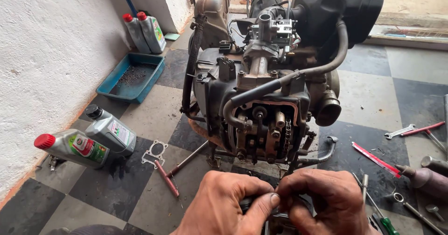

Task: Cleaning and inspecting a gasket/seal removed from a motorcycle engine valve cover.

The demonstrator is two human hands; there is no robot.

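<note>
Here, both hands meet low in the view, just in front of the opened engine (268, 109) that stands on the checkered floor (154, 193). The left hand (224, 204) and the right hand (326, 202) are pinched together on a small dark part (252, 202), most of it hidden behind the fingers, so its kind cannot be told. The left thumb presses toward the right forefinger, knuckles up, both hands curled narrow and close, touching each other at the fingertips.

The step in hand looks like fine fitting or freeing of that small piece, held just below the exposed valve gear and cam chain (288, 134) of the cylinder head. Whatever follows would, by my judgement, call for a steady two-finger grip and care not to drop the piece among the tools.

Near the hands lie a red-handled T-wrench (170, 176), a gasket (154, 152), and a green-handled screwdriver (385, 223). Two grey oil bottles (91, 139) lie by the wall, beyond them a blue tray (133, 76).
</note>
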